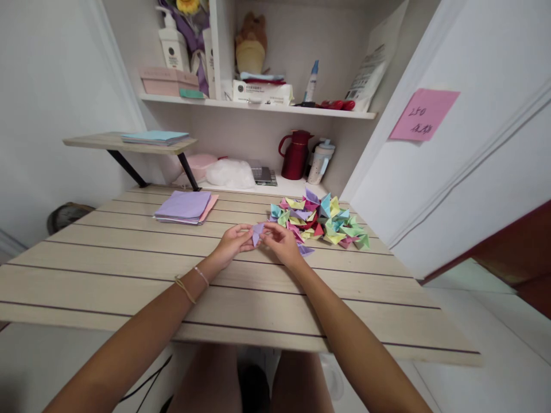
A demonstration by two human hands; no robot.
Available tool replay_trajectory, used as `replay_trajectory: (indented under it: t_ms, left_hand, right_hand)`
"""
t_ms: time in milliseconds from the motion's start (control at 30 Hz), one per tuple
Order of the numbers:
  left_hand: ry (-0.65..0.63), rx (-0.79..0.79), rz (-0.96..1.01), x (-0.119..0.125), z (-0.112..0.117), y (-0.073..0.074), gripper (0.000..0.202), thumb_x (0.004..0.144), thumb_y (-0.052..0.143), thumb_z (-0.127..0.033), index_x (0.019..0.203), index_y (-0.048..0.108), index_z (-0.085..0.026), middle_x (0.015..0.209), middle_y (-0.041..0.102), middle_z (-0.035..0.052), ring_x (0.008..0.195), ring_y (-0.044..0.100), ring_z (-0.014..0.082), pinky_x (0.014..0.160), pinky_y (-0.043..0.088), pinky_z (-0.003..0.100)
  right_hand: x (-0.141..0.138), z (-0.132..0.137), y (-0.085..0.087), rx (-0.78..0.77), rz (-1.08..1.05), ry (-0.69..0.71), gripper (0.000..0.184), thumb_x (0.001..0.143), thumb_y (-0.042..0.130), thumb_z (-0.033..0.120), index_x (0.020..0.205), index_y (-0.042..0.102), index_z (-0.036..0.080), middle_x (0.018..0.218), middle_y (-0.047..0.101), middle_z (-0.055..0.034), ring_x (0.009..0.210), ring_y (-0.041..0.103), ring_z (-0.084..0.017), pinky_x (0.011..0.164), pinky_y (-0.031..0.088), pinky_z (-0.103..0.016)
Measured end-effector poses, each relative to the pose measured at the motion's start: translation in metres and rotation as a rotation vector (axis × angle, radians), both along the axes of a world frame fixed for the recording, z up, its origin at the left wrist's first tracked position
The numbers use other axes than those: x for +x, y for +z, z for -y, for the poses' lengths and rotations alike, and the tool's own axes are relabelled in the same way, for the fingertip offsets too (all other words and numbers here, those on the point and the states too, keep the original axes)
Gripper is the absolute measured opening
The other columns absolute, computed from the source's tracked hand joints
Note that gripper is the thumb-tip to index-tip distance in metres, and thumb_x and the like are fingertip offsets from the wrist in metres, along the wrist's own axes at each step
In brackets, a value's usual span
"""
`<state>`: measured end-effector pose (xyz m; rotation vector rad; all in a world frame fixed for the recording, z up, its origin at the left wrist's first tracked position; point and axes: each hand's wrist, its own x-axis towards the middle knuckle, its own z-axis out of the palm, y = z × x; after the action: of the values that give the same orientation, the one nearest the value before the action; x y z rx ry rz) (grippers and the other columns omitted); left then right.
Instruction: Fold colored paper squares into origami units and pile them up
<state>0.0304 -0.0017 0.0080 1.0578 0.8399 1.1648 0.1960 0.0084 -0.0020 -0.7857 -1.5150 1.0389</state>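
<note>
Between my two hands, a little above the table, is a small folded piece of purple paper point(257, 234). My left hand point(236, 242) pinches its left side, and the fingers of my right hand point(280, 242) grip its right side. Just beyond my right hand lies a heap of folded paper pieces point(329, 221) in yellow, green, blue, pink and purple. One purple folded piece point(305, 250) rests beside my right wrist. To the far left of my hands sits a stack of purple paper sheets point(183, 205), with pink sheets showing beneath.
The slatted wooden table point(253, 304) ends in front of my legs. A small raised shelf point(99, 141) holds blue paper point(155, 137). Behind stand a red jug point(296, 155), a pale tumbler point(321, 162) and a white plastic bag point(231, 173). A pink note point(425, 115) hangs on the right wall.
</note>
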Motion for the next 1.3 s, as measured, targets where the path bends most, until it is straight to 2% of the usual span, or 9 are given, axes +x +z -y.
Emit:
replay_trajectory:
  t_ms: [200,333,433,533,700,833,967,1100,1300]
  left_hand:
    - [-0.035,-0.011,0.015,0.000,0.001,0.001,0.029,0.072,0.068,-0.027,0.094,0.056,-0.012,0.079,0.070,0.0092,0.069,0.067,0.0158,0.071,0.053,0.031]
    - [-0.020,-0.017,-0.030,0.001,0.001,0.001,0.032,0.070,0.069,-0.027,0.095,0.056,-0.013,0.079,0.069,0.0081,0.068,0.066,0.0153,0.069,0.054,0.030]
    - [-0.025,-0.036,-0.058,0.001,0.001,0.001,0.033,0.070,0.069,-0.027,0.097,0.057,-0.012,0.078,0.069,0.0071,0.066,0.066,0.0137,0.070,0.053,0.030]
    - [-0.074,-0.051,-0.033,0.001,0.002,0.001,0.030,0.072,0.068,-0.028,0.096,0.059,-0.012,0.082,0.069,0.0081,0.069,0.066,0.0134,0.075,0.052,0.030]
    - [-0.157,-0.010,0.031,0.000,0.003,0.000,0.030,0.074,0.065,-0.029,0.099,0.062,-0.012,0.092,0.069,0.0106,0.084,0.065,0.0173,0.085,0.049,0.034]
    - [-0.124,0.082,-0.048,0.000,-0.001,-0.003,0.041,0.069,0.070,-0.026,0.106,0.061,-0.012,0.095,0.069,0.0109,0.089,0.064,0.0184,0.087,0.048,0.035]
    - [-0.044,0.210,-0.213,0.002,-0.006,-0.009,0.045,0.068,0.069,-0.031,0.108,0.061,-0.012,0.099,0.068,0.0121,0.090,0.064,0.0215,0.080,0.052,0.036]
    - [0.028,0.402,-0.399,0.003,-0.002,-0.011,0.041,0.072,0.063,-0.035,0.107,0.063,-0.013,0.104,0.067,0.0115,0.094,0.063,0.0226,0.080,0.052,0.035]
    - [0.093,0.607,-0.601,0.004,0.005,-0.006,0.035,0.077,0.056,-0.032,0.106,0.064,-0.014,0.106,0.066,0.0097,0.091,0.064,0.0218,0.081,0.053,0.033]
  right_hand:
    - [0.000,0.002,0.000,0.002,0.007,0.011,0.033,0.068,0.065,0.032,0.099,0.062,0.019,0.088,0.066,-0.0046,0.070,0.062,-0.015,0.061,0.050,-0.026]
    - [0.000,0.002,0.001,0.041,0.067,-0.043,0.033,0.069,0.061,0.027,0.101,0.060,0.018,0.086,0.065,-0.0041,0.064,0.060,-0.014,0.058,0.049,-0.025]
    - [0.001,0.003,0.003,0.141,0.150,-0.145,0.031,0.069,0.060,0.022,0.099,0.062,0.018,0.087,0.065,-0.0038,0.063,0.059,-0.013,0.057,0.048,-0.025]
    - [0.002,0.005,0.007,0.296,0.218,-0.241,0.021,0.069,0.057,0.018,0.088,0.067,0.019,0.087,0.064,-0.0041,0.069,0.059,-0.014,0.060,0.047,-0.025]
    - [0.002,0.010,0.011,0.420,0.343,-0.280,0.025,0.073,0.052,0.013,0.086,0.071,0.023,0.089,0.063,-0.0040,0.079,0.060,-0.015,0.061,0.048,-0.024]
    - [0.002,0.011,0.011,0.415,0.409,-0.261,0.031,0.073,0.051,0.011,0.092,0.070,0.025,0.097,0.063,-0.0038,0.083,0.060,-0.015,0.061,0.049,-0.024]
    - [0.003,0.008,0.007,0.326,0.367,-0.252,0.030,0.074,0.055,0.019,0.102,0.065,0.022,0.096,0.065,-0.0052,0.073,0.061,-0.015,0.057,0.049,-0.024]
    - [0.002,0.006,0.005,0.271,0.343,-0.230,0.023,0.074,0.058,0.027,0.094,0.066,0.020,0.091,0.067,-0.0055,0.065,0.060,-0.014,0.055,0.048,-0.024]
    - [0.000,0.006,0.005,0.222,0.314,-0.208,0.020,0.073,0.058,0.026,0.090,0.062,0.017,0.077,0.067,-0.0037,0.065,0.061,-0.015,0.053,0.047,-0.023]
